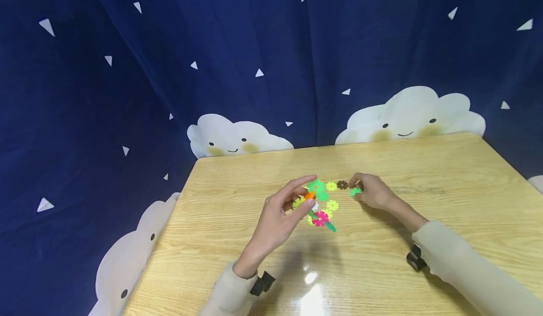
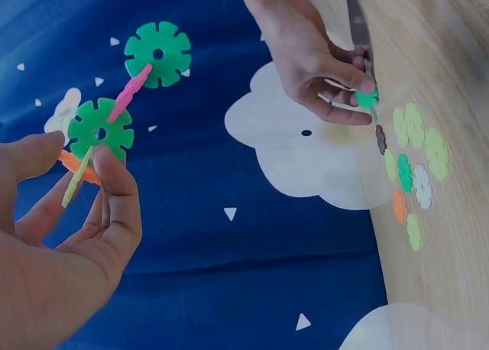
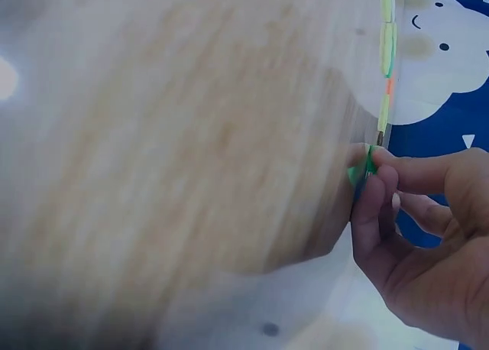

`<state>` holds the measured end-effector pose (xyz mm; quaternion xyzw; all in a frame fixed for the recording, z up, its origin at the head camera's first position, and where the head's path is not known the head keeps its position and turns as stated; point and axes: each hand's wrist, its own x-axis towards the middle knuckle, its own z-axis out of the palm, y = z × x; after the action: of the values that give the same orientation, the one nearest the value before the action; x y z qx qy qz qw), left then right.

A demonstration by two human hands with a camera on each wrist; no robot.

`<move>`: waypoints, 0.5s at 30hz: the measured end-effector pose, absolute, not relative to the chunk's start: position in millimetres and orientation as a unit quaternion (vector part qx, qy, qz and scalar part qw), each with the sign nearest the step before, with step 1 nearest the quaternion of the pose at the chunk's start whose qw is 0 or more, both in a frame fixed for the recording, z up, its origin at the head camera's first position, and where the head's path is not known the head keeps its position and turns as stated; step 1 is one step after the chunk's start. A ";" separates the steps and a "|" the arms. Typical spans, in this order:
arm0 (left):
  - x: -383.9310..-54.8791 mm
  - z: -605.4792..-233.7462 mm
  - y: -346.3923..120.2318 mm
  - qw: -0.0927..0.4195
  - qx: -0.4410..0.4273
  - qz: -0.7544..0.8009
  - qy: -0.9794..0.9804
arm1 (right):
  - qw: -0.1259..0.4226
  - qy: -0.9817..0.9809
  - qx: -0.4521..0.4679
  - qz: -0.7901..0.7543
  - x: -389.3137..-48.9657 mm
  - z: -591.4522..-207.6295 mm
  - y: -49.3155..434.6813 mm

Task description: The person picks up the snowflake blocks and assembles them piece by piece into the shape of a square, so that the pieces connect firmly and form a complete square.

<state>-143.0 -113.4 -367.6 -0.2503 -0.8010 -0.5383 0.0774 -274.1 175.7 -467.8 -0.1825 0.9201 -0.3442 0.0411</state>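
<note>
My left hand holds a small chain of slotted plastic flower discs between thumb and fingers, raised off the table. In the left wrist view, the chain has a green disc, a pink disc seen edge-on, and a second green disc at its far end. Orange and yellow discs join it near the fingertips. My right hand pinches a loose green disc at the tabletop, right of the other discs; its fingers partly cover it.
Several loose discs lie on the wooden table, among them a brown disc, a yellow disc and a white disc. A dark blue curtain with clouds and triangles hangs behind the table and along its left side.
</note>
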 end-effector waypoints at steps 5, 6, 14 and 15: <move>-143.7 -366.4 -110.8 0.081 -0.253 -0.532 -0.804 | 0.025 0.914 -0.193 -0.357 -271.0 -467.9 180.4; -143.8 -366.2 -110.3 0.081 -0.254 -0.531 -0.805 | 0.024 0.911 -0.193 -0.363 -270.2 -468.2 181.2; -143.5 -366.4 -106.8 0.068 -0.253 -0.539 -0.800 | 0.032 0.888 -0.199 -0.414 -260.6 -465.9 184.0; -143.5 -366.4 -106.4 0.067 -0.254 -0.539 -0.801 | 0.032 0.885 -0.200 -0.419 -259.0 -464.1 182.9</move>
<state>-143.5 -106.4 -366.4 -0.2541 -0.8006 -0.5385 0.0666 -259.0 182.9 -464.1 -0.1997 0.8852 -0.4190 0.0316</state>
